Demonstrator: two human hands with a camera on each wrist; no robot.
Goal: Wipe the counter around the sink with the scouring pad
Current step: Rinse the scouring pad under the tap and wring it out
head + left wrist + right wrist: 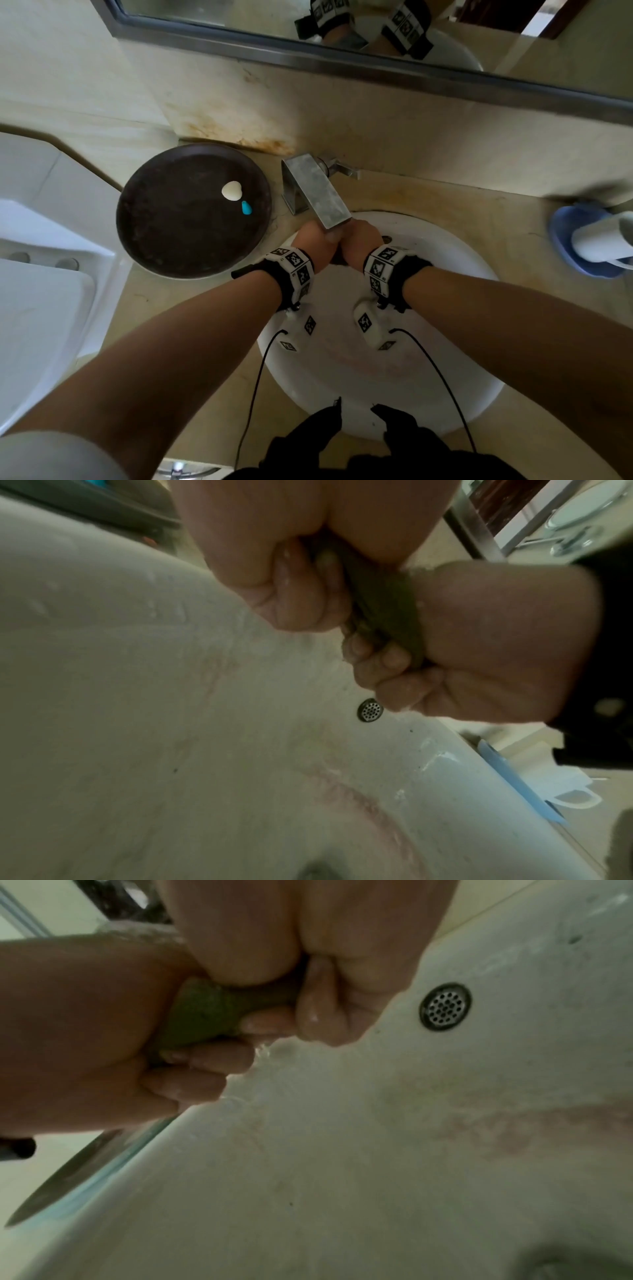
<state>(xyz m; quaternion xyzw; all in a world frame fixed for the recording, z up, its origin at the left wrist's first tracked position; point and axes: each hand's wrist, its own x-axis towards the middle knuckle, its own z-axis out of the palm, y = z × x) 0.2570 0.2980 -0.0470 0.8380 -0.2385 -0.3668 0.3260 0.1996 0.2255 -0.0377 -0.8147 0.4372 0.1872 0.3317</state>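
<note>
Both hands meet over the white sink, right under the metal faucet. The green scouring pad is squeezed between them. My left hand has its fingers curled round one end of the pad. My right hand grips the other end. In the head view only a dark sliver of the pad shows between the fists. The fingers look wet, and water drips from them into the basin. The beige counter runs around the sink.
A dark round tray with a white shell-shaped piece and a small blue item sits left of the faucet. A blue dish holding a white cup stands at the right. A toilet is at the far left.
</note>
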